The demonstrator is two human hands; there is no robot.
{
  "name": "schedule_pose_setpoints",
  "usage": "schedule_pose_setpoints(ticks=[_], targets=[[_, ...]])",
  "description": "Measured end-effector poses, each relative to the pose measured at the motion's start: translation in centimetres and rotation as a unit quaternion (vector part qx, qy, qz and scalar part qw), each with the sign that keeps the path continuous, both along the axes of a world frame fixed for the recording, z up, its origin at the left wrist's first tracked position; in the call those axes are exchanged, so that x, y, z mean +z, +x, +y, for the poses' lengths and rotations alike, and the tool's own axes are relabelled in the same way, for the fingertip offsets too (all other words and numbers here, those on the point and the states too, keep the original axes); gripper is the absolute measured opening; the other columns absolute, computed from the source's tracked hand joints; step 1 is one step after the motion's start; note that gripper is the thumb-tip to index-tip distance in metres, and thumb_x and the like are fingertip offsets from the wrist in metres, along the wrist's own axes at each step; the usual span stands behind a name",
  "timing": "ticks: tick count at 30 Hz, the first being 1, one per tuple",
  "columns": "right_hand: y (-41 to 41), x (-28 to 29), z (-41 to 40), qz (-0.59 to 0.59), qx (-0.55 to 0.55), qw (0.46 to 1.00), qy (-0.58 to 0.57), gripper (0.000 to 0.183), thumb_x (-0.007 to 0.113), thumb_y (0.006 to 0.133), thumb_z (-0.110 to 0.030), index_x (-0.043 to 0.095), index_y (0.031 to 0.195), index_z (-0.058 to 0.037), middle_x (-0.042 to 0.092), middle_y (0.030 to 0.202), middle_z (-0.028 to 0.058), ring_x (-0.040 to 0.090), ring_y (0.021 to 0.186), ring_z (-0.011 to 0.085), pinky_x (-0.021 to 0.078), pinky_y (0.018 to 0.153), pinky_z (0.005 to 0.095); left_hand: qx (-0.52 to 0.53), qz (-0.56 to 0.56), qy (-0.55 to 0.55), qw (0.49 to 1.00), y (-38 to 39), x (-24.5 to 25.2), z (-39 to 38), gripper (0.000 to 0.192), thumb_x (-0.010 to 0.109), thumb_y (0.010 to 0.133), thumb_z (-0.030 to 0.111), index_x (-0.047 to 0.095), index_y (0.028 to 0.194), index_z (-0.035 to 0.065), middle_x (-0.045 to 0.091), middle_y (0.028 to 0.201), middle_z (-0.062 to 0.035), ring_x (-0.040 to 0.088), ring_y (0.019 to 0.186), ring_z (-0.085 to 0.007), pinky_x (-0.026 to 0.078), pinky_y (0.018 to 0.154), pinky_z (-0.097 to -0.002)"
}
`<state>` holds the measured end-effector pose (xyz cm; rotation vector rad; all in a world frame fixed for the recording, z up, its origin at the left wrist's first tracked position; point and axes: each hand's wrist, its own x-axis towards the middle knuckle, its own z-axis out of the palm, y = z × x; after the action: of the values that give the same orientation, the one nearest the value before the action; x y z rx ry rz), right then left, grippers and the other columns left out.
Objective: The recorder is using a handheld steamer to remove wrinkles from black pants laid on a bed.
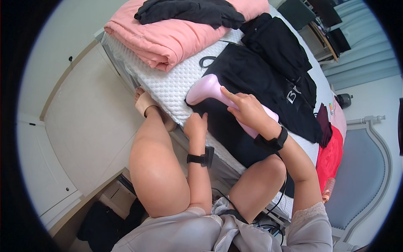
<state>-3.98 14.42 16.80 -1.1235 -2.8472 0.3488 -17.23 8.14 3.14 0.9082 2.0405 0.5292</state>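
Note:
My right hand (248, 110) grips the handle of a pale pink handheld garment steamer (204, 88), index finger laid along its neck. The steamer's head rests over the left edge of a black garment (239, 72) that lies spread on the bed and bears white lettering. My left hand (194, 126) is curled at the near left edge of that garment, below the steamer head, with the thumb up. Its fingers seem closed on the cloth, though the fingertips are hidden. A black cord loop (207, 61) sticks out from the garment's far left side.
The white quilted mattress (157, 82) carries a folded pink quilt (176, 41) with dark clothing (189, 12) on top. Another black garment (277, 44) lies beyond. Red cloth (330, 157) is near the grey headboard (362, 176). A black cable (277, 201) runs by my right knee.

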Motion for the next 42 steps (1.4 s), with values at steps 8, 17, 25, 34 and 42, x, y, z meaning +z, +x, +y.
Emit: schedule_pose_setpoints(ticks=[8,17,25,34,42], targets=[[0.3,1.1,0.3,-0.001,-0.021,1.000,-0.016,0.063,0.068,0.073,-0.008,0.046,0.132,-0.0142,0.062,0.086,0.0181,0.061,0.077,0.0357,0.0482,0.072,0.0403,-0.030,-0.066,-0.023,0.997,-0.7,0.1,-0.2,0.043,0.054,0.090,0.036,0.058,0.069,-0.0015,0.060,0.053,-0.0087,0.061,0.045,-0.0205,0.048,0.051,-0.0339],[2.0,0.3,1.2,0.004,-0.030,1.000,-0.001,0.065,0.068,0.073,-0.010,0.045,0.133,-0.0146,0.063,0.089,0.0181,0.061,0.080,0.0360,0.0481,0.072,0.0414,-0.030,-0.088,-0.033,0.995,-0.7,0.6,-0.2,0.041,0.054,0.089,0.037,0.062,0.070,0.0018,0.062,0.052,-0.0059,0.064,0.048,-0.0192,0.050,0.057,-0.0337],[1.9,0.3,3.9,-0.024,-0.047,0.994,0.092,0.065,0.068,0.072,-0.011,0.046,0.133,-0.0179,0.063,0.088,0.0166,0.061,0.080,0.0346,0.0475,0.073,0.0420,-0.033,-0.099,-0.034,0.994,-1.1,0.3,-0.1,0.041,0.053,0.090,0.036,0.060,0.068,0.0018,0.062,0.054,-0.0069,0.063,0.048,-0.0186,0.049,0.057,-0.0348],[3.0,-0.1,7.5,-0.012,-0.083,0.994,0.076,0.063,0.069,0.073,-0.014,0.046,0.132,-0.0164,0.064,0.086,0.0191,0.062,0.082,0.0346,0.0478,0.074,0.0423,0.028,-0.132,0.028,0.990,-1.4,-0.7,0.2,0.048,0.056,0.088,0.039,0.055,0.060,0.0000,0.058,0.049,-0.0083,0.062,0.045,-0.0176,0.045,0.046,-0.0301],[4.2,1.2,10.2,-0.068,-0.124,0.988,0.055,0.065,0.070,0.073,-0.016,0.045,0.133,-0.0247,0.063,0.099,0.0199,0.060,0.091,0.0377,0.0472,0.079,0.0435,0.151,-0.108,0.140,0.973,-1.4,-1.7,0.6,0.046,0.056,0.088,0.037,0.055,0.064,-0.0012,0.056,0.047,-0.0086,0.060,0.043,-0.0188,0.044,0.045,-0.0317]])
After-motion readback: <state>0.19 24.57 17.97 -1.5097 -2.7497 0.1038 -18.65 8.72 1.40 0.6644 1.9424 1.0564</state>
